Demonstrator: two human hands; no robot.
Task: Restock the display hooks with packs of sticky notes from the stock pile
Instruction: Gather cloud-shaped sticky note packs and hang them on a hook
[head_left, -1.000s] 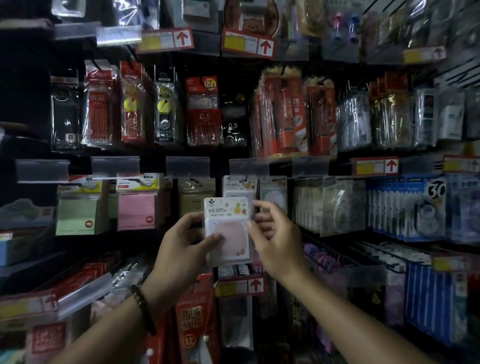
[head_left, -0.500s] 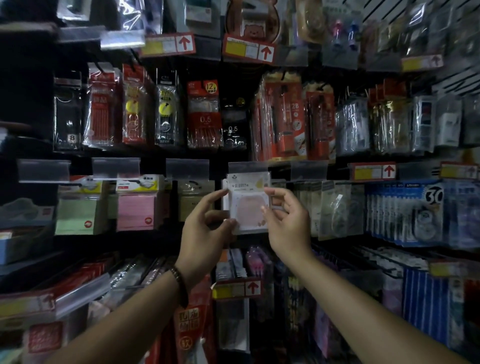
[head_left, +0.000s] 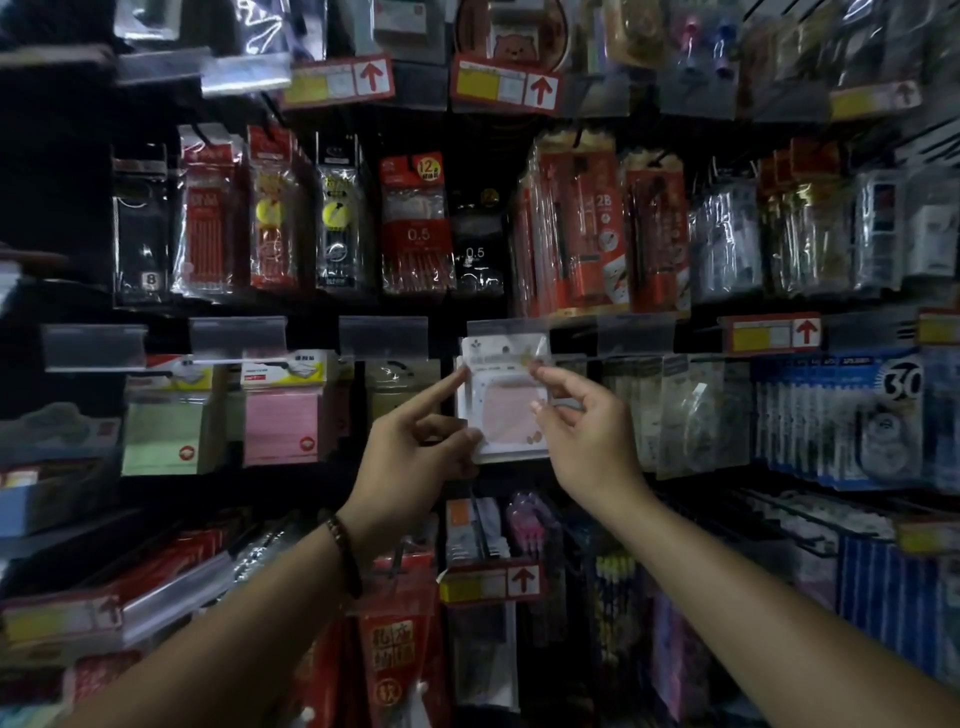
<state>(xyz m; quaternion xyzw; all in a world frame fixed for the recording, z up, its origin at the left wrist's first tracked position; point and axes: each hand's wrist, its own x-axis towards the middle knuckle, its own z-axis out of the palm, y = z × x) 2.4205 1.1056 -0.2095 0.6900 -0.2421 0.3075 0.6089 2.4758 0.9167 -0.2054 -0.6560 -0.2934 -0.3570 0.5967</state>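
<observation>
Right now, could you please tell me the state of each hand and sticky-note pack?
white sticky-note pack: upright, held by both hands; hooked or not, cannot tell.
left hand: thumb pinches its lower left edge, index finger straight.
right hand: fingers pinch its right edge.
pink sticky-note pack: hanging.
green sticky-note pack: hanging.

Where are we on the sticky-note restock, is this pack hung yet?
Done: a green pad and a pink pad hang on hooks to the left. In hand: left hand and right hand pinch the white sticky-note pack, top at the clear label holder; hooked or not, I cannot tell. Left: seat it, let go; stock pile is out of view.
</observation>
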